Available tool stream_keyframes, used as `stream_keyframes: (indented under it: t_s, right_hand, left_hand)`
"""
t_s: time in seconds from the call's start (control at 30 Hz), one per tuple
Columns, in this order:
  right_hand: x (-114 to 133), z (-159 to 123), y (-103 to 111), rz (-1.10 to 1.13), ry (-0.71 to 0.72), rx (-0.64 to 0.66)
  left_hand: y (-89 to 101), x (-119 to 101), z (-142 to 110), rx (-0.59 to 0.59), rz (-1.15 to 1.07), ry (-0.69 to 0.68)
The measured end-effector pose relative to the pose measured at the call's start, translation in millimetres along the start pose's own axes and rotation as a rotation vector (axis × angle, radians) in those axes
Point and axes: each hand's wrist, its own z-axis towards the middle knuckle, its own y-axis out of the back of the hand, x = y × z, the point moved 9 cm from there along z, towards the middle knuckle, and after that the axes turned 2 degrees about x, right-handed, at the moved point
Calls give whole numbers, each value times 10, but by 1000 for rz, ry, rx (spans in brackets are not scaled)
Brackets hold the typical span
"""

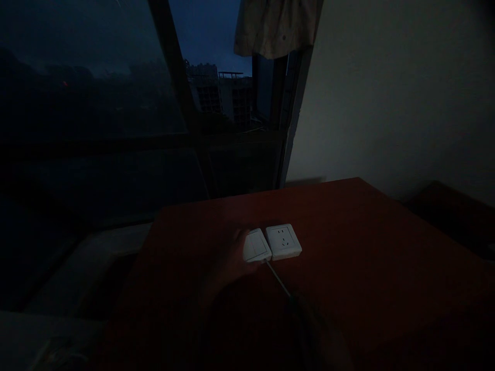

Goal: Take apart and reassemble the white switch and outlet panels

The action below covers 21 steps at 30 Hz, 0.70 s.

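A white wall switch [257, 245] lies on the reddish-brown table, with my left hand [231, 260] gripping it from its left side. Dim light hides most of that hand's fingers. In my right hand [315, 324], largely lost in shadow, is a screwdriver [279, 281]. Its thin metal shaft points up and left, and the tip meets the near edge of the switch. A white wall socket [283, 240] sits just right of the switch, lying face up.
The table [348, 221] reaches back to a dark-framed window [197, 136] and a pale wall [386, 103]. A short curtain [276, 28] hangs at the window's top. Some dark furniture [452, 206] stands beyond the table's right edge.
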Motion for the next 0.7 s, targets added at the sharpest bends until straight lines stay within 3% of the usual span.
stream_keyframes:
  t_s: [0.1, 0.23, 0.33, 0.5, 0.7]
  right_hand:
    - [19, -35, -74, 208, -107, -18]
    - [9, -69, -168, 300, -185, -18]
    - [5, -40, -137, 231, -167, 4]
    - [47, 70, 63, -112, -78, 60]
    - [60, 156, 217, 102, -53, 88]
  left_hand:
    - [-3, -13, 0, 13, -9, -7]
    - [-1, 14, -3, 17, -22, 23]
    - [5, -1, -12, 27, -32, 11]
    - [12, -17, -20, 41, -72, -8]
    - [-13, 77, -26, 45, -88, 25]
